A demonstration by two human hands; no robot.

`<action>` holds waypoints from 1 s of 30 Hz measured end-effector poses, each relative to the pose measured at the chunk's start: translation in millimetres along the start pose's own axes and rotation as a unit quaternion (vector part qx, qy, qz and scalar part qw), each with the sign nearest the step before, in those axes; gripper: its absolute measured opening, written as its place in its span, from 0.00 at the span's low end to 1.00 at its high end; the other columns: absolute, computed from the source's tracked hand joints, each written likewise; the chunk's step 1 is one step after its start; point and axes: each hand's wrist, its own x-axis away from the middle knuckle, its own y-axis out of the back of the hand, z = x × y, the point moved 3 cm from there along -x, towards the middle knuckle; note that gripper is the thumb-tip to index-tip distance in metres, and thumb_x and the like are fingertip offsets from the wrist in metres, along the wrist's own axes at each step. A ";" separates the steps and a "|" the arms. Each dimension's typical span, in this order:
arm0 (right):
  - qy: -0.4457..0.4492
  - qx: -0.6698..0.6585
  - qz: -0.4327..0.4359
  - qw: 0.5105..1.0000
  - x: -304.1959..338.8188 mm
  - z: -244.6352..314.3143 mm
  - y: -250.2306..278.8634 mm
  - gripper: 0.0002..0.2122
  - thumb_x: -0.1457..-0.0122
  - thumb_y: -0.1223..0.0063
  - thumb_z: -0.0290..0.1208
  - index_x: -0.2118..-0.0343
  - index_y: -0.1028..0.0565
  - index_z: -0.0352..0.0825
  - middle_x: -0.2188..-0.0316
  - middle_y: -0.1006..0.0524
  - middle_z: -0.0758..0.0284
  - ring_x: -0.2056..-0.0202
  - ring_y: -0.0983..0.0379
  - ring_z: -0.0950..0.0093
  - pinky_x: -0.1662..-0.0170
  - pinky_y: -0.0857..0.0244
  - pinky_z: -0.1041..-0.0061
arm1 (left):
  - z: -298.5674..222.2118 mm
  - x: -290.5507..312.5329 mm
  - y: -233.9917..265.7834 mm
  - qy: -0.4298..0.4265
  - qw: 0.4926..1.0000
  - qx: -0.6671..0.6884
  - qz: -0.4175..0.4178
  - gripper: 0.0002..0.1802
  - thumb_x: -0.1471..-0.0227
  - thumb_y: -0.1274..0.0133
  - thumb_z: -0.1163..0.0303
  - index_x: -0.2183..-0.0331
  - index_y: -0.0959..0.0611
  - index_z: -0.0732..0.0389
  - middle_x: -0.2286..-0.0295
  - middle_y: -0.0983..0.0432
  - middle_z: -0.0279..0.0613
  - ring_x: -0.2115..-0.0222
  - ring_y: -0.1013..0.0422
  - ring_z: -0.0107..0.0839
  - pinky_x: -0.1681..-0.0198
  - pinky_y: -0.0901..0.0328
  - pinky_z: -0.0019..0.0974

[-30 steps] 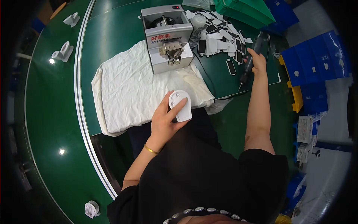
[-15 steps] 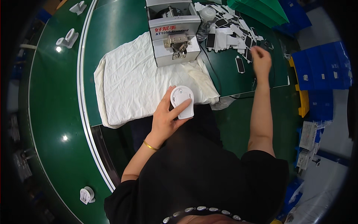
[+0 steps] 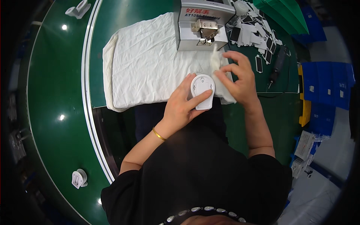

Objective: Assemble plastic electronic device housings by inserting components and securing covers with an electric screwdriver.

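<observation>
My left hand point(image 3: 183, 103) holds a white plastic housing point(image 3: 203, 101), rounded at one end and squared at the other, with a recessed face turned up. The thumb lies across that face, and the other fingers go behind it. To the right, my right hand point(image 3: 240, 78) hovers over the edge of the white cloth point(image 3: 146, 63), its fingers curved and apart with nothing visible between them. It is slightly blurred. Beyond the cloth stands a grey screw-feeder machine point(image 3: 204, 28) with a metal front mechanism. A dark electric screwdriver point(image 3: 277, 69) lies at the right of the table.
Several white and black flat parts point(image 3: 258, 35) are heaped at the back right beside a clear bottle point(image 3: 240, 9) and a green bin point(image 3: 283, 15). More white housings point(image 3: 79, 179) stand on the green surface at left. Blue bins point(image 3: 326, 77) line the right.
My right hand has come left from the flat parts to beside the housing, and the screwdriver now shows plainly. My left hand keeps its hold. The whole view has shifted slightly.
</observation>
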 end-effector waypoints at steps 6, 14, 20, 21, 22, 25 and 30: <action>-0.027 -0.160 0.152 0.975 -15.5 24.4 -34.3 0.06 0.49 0.38 0.22 0.67 0.21 0.30 0.66 0.20 0.62 0.61 0.23 0.68 0.56 0.31 0.73 | 7.3 4.9 -0.2 0.020 0.997 0.027 0.063 0.35 0.67 0.32 0.68 0.51 0.18 0.44 0.46 0.34 0.57 0.45 0.35 0.56 0.47 0.33 0.46; -0.151 -0.236 0.194 0.940 -15.5 -10.1 -32.0 0.05 0.46 0.42 0.20 0.66 0.21 0.29 0.67 0.23 0.66 0.65 0.26 0.75 0.61 0.34 0.78 | 4.4 -0.8 2.7 -0.025 0.999 0.025 -0.002 0.36 0.65 0.31 0.68 0.49 0.20 0.42 0.45 0.35 0.57 0.46 0.33 0.56 0.48 0.33 0.45; -0.045 -0.188 0.213 0.958 -24.2 2.9 -41.6 0.06 0.46 0.40 0.24 0.66 0.21 0.29 0.68 0.23 0.65 0.67 0.28 0.75 0.62 0.35 0.76 | 6.8 0.0 2.2 0.017 0.996 0.068 0.049 0.36 0.65 0.31 0.68 0.49 0.20 0.43 0.47 0.32 0.54 0.47 0.33 0.54 0.48 0.33 0.46; -0.138 -0.200 0.221 0.945 -25.3 -14.3 -42.7 0.07 0.46 0.40 0.26 0.66 0.21 0.30 0.68 0.23 0.64 0.67 0.28 0.74 0.63 0.35 0.76 | 6.5 -4.8 5.1 -0.012 0.997 0.079 0.019 0.37 0.66 0.31 0.69 0.49 0.20 0.42 0.47 0.32 0.53 0.47 0.32 0.53 0.48 0.33 0.46; -0.184 -0.160 0.221 0.944 -20.5 -34.6 -40.3 0.09 0.45 0.39 0.27 0.63 0.20 0.29 0.65 0.22 0.62 0.66 0.26 0.73 0.60 0.33 0.76 | 6.3 -5.9 5.5 -0.016 0.997 0.078 0.017 0.37 0.66 0.31 0.69 0.49 0.20 0.42 0.47 0.32 0.53 0.47 0.32 0.53 0.48 0.33 0.46; -0.206 -0.085 0.033 0.974 -6.6 -71.7 -21.9 0.14 0.46 0.38 0.28 0.58 0.21 0.29 0.61 0.21 0.62 0.62 0.25 0.73 0.55 0.33 0.76 | 4.2 -6.5 9.7 -0.016 0.999 0.052 -0.002 0.36 0.65 0.30 0.69 0.49 0.20 0.44 0.47 0.32 0.55 0.48 0.33 0.54 0.47 0.34 0.45; -0.191 -0.305 0.004 0.933 21.8 -25.3 -19.3 0.21 0.46 0.35 0.28 0.51 0.28 0.31 0.55 0.24 0.62 0.52 0.28 0.74 0.47 0.35 0.73 | 18.3 -5.6 25.2 0.222 0.876 0.417 -0.099 0.36 0.49 0.37 0.70 0.40 0.30 0.60 0.42 0.35 0.48 0.43 0.35 0.41 0.43 0.38 0.38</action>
